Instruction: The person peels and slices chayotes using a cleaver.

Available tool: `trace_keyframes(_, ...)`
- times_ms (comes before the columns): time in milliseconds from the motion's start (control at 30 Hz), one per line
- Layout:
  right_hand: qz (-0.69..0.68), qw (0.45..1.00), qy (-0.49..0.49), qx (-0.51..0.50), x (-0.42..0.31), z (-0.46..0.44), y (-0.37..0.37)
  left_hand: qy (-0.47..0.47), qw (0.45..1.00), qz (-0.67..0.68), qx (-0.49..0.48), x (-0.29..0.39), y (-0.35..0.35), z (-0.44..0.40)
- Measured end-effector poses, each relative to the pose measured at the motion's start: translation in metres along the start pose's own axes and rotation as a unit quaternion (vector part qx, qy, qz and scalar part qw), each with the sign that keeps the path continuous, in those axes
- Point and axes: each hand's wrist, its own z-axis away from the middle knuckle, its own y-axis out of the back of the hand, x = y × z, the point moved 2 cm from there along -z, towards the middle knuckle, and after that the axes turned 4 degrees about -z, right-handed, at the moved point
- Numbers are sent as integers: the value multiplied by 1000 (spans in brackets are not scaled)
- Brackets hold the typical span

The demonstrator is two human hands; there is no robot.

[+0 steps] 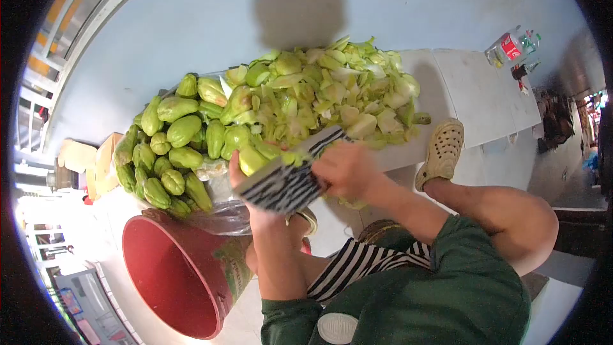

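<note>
My right hand (pixel 348 169) is closed, slightly blurred, around the handle of a broad-bladed cleaver (pixel 281 186). The shiny blade mirrors the black-and-white stripes of the shorts. Behind the blade, my left hand (pixel 239 169) grips a green chayote (pixel 253 160); most of its fingers are hidden. A thin strip of peel shows at the blade's upper edge. Just beyond both hands lies a big heap of pale green peelings and cut pieces (pixel 338 92). Whole green chayotes (pixel 175 131) are piled to the left of the heap.
A red bucket (pixel 169 281) lies tipped toward me at lower left, with a clear plastic bag (pixel 220 217) above it. A cardboard box (pixel 105 163) stands at far left. Bottles (pixel 511 48) are at the back right, beyond a foot in a beige clog (pixel 442 150).
</note>
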Motion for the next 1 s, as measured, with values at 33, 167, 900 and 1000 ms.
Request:
trace_keyframes(33, -10, 1000, 24, 5, -9, -5, 2, -3, 1000, -7, 19, 0, -9, 1)
trace_keyframes(167, -18, 1000, 16, -5, -10, -5, -4, -9, 999, 23, 24, 1, -5, 1)
trace_keyframes(900, -16, 999, 18, -21, -3, -3, 7, -11, 992, -29, 121, -1, -17, 0)
trace_keyframes(1000, -3, 998, 61, -2, -21, -6, 6, -16, 995, -39, 92, -1, -16, -2)
